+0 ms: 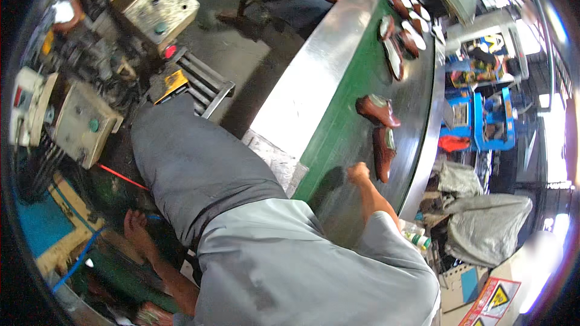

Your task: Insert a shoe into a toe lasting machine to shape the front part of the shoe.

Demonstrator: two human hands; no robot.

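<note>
Light grey short-sleeved shirt (314,265)

Gray flr (248,66), part lit, part in shadow; L side = machinery (90,42), grimy ctrl boxes (172,0) & metal-bar frame (225,92). Long green-&-steel bench (338,127) runs up mid. R side: blue rack (478,122), gray sheeting (492,223) w/ deep folds, red/white warning sign (495,302) low; v. bright light (559,229) at far R edge

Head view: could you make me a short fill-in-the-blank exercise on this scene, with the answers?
The two shoes nearest the right hand are ____ in colour.
Along the bright metal ledge, the conveyor looks ____.
The wearer's shirt is light ____.
Missing words: brown; green; grey.
</note>
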